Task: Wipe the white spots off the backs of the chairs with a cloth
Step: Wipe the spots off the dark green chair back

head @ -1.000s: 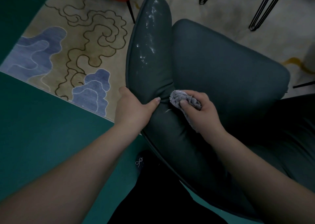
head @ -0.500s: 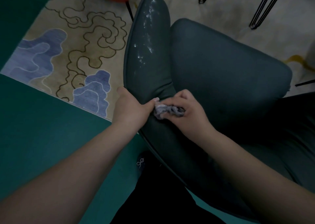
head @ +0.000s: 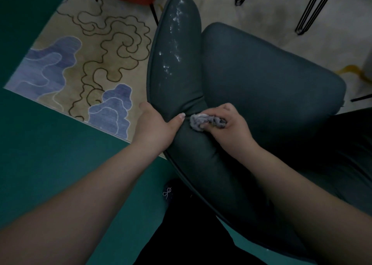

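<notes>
The right hand [head: 231, 127] clutches a bunched grey cloth [head: 205, 121] against the dark green chair back [head: 181, 79]; white spots [head: 174, 43] streak its far end. The left hand [head: 155, 125] grasps its left edge. Beneath lie a patterned rug [head: 96, 63] and green floor [head: 50, 154].

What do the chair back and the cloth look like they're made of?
The chair back looks like dark teal leather or faux leather, smooth and slightly glossy, creasing at its piped seam. The cloth, bunched in the right hand, looks like soft grey fuzzy fabric, maybe microfibre.
</notes>
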`<action>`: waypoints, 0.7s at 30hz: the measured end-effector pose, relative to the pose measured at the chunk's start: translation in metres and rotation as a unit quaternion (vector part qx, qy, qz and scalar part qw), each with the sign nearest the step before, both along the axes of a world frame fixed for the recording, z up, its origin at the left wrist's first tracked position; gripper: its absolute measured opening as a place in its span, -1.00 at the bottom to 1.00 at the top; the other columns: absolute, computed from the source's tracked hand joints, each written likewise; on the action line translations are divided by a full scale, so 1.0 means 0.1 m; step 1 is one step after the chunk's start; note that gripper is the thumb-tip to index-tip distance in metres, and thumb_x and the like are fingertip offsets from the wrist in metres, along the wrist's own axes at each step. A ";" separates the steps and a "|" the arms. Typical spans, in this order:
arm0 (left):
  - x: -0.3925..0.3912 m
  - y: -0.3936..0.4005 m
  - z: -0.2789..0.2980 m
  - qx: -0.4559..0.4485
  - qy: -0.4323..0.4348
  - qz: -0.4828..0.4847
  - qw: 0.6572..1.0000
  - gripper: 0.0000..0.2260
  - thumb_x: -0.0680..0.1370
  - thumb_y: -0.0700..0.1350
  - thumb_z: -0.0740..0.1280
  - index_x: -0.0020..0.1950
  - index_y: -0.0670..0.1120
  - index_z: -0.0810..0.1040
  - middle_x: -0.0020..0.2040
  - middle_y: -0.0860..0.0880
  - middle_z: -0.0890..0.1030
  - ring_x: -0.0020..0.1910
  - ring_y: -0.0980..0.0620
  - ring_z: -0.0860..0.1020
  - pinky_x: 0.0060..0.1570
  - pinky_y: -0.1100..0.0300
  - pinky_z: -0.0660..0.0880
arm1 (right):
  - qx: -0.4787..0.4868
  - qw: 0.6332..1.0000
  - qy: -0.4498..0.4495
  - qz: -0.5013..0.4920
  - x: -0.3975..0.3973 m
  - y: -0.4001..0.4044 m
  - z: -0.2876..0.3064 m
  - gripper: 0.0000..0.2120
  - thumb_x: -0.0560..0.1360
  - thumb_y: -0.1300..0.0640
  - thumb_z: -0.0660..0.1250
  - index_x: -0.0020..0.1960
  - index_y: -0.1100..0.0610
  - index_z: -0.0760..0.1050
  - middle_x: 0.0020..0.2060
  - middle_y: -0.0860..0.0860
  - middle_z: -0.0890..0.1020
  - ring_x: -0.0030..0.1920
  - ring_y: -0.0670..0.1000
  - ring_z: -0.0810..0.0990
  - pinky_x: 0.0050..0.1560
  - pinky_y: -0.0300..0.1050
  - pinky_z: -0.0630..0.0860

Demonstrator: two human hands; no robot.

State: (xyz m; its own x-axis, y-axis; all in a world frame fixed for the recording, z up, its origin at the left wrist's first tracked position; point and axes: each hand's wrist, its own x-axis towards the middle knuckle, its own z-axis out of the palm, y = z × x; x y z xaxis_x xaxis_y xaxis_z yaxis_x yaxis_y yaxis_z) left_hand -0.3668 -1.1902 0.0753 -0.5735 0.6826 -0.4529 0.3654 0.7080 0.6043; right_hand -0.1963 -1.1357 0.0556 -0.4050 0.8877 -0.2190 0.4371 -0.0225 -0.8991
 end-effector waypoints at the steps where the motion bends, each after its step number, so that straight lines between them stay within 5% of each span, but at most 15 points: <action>1: 0.00 0.00 0.01 0.000 -0.006 -0.002 1.000 -0.36 0.44 0.12 0.44 0.31 -0.19 0.22 0.34 -0.15 0.41 0.25 -0.14 0.44 0.01 0.21 0.32 | -0.004 1.000 -0.021 -0.023 0.02 0.05 -0.02 -0.73 0.39 0.27 0.49 -0.04 -0.06 0.60 -0.05 0.04 0.48 -0.15 -0.23 0.51 -0.08 -0.56 0.34; 5: -0.01 0.00 0.03 -0.002 -0.012 -0.012 1.000 -0.40 0.48 0.11 0.40 0.31 -0.19 0.21 0.35 -0.15 0.41 0.26 -0.14 0.44 0.02 0.22 0.32 | -0.023 0.997 -0.038 -0.064 0.07 0.07 -0.06 -0.74 0.41 0.23 0.48 -0.09 -0.13 0.58 -0.02 0.06 0.50 -0.12 -0.20 0.53 -0.10 -0.59 0.33; 11: 0.00 0.00 0.03 0.002 -0.010 -0.010 1.000 -0.43 0.48 0.12 0.39 0.26 -0.18 0.21 0.31 -0.17 0.43 0.22 -0.15 0.46 -0.02 0.20 0.33 | 0.001 1.000 0.009 0.010 0.05 0.03 -0.02 -0.68 0.37 0.27 0.51 -0.08 -0.13 0.60 -0.10 -0.02 0.47 -0.16 -0.30 0.51 -0.08 -0.54 0.36; 15: 0.00 -0.01 0.04 0.004 -0.018 -0.009 1.000 -0.40 0.48 0.12 0.40 0.29 -0.19 0.21 0.33 -0.16 0.42 0.23 -0.12 0.45 -0.02 0.23 0.31 | -0.013 0.997 -0.056 -0.057 0.13 0.13 -0.07 -0.72 0.41 0.24 0.47 -0.12 -0.15 0.57 -0.03 0.06 0.49 -0.08 -0.11 0.55 -0.09 -0.58 0.34; 21: 0.00 0.00 0.02 -0.003 -0.008 -0.009 1.000 -0.41 0.47 0.13 0.40 0.26 -0.18 0.22 0.31 -0.17 0.43 0.21 -0.14 0.46 -0.05 0.21 0.32 | 0.003 1.000 0.027 0.005 0.02 -0.02 0.01 -0.70 0.35 0.27 0.52 -0.09 -0.12 0.62 -0.09 -0.04 0.49 -0.11 -0.29 0.53 -0.06 -0.51 0.39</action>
State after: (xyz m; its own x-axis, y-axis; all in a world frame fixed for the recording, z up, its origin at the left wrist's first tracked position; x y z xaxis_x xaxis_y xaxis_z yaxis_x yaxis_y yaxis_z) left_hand -0.3671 -1.1901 0.0772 -0.5546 0.6897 -0.4656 0.3681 0.7051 0.6061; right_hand -0.1939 -1.1379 0.0565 -0.4256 0.8847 -0.1903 0.3877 -0.0118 -0.9217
